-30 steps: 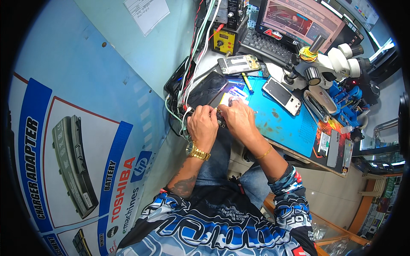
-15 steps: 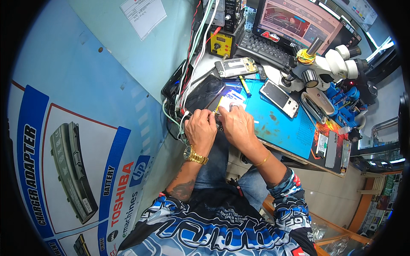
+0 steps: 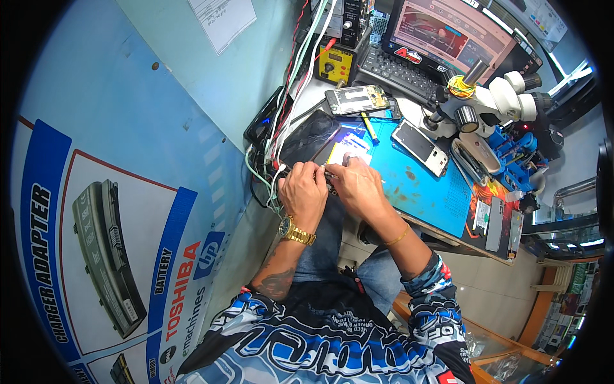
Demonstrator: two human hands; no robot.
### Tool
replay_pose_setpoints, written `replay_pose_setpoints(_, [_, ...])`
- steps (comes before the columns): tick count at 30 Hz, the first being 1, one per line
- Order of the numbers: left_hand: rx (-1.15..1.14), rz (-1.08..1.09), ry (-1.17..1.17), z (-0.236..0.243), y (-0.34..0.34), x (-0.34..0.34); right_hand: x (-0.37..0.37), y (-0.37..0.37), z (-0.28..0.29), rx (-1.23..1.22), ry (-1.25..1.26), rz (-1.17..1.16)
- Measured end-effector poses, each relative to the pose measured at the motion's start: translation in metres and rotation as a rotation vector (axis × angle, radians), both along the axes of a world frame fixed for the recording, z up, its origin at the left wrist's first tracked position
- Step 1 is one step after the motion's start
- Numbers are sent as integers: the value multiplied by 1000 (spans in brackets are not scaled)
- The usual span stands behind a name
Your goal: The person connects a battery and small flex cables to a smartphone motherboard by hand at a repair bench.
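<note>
My left hand (image 3: 303,193) is closed at the near left edge of the desk, beside white and mint-green cables (image 3: 276,148). Close against it, my right hand (image 3: 355,187) has its fingers curled and pinched together. Whatever the fingers hold is small and mostly covered by them; a dark edge shows between the hands. Just beyond lie a white and yellow card or packet (image 3: 345,148) and a dark phone screen (image 3: 310,137) lying flat.
A blue work mat (image 3: 422,192) covers the desk to the right, bearing an opened phone frame (image 3: 419,147) and a yellow pen-like tool (image 3: 369,128). Farther back are another opened phone (image 3: 357,99), a yellow-faced power unit (image 3: 334,66), a keyboard (image 3: 400,75) and a microscope (image 3: 499,96).
My hands stay together at the same spot, with only slight finger movement. The whole view has shifted a little.
</note>
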State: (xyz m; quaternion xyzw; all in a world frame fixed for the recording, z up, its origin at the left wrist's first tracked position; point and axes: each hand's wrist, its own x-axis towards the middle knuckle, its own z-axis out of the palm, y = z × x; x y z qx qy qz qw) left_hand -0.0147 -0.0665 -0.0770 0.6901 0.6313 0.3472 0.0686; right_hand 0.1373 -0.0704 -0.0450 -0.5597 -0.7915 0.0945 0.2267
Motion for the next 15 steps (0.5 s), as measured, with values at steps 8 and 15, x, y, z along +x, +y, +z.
replay_pose_setpoints(8, [10,2,-4,1,-1,-1,-3,2,2,-15,33,-8])
replay_pose_setpoints(15, [19,-13,-36,-1,-2,-4,-3,8,1,-40,20,-12])
